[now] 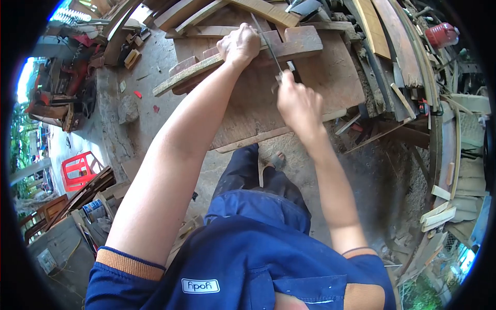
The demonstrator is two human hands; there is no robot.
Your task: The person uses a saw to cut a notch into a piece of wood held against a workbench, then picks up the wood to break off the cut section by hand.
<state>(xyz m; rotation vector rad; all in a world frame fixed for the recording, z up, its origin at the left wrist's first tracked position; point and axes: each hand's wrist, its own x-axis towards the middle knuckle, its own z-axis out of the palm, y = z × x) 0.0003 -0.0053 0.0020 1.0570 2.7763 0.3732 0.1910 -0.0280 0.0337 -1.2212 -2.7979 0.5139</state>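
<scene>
My right hand (299, 103) is closed around the handle of a handsaw (269, 45), whose thin blade points up and away from me. The blade crosses a long wooden strip (188, 75) near its right end. Fingers curled, my left hand (239, 45) grips that strip just left of the blade and presses it down. Beneath the strip lies a thicker wooden beam (299, 44), resting on a broad plywood board (248, 111). The saw's handle is mostly hidden in my fist.
Planks (380, 31) are stacked along the right, near a red plastic container (442, 35). More timber (258, 10) lies beyond the beam. At left are a red plastic stool (80, 170), a stone (128, 109) and a blue can (94, 209). Wood scraps (438, 218) sit at lower right.
</scene>
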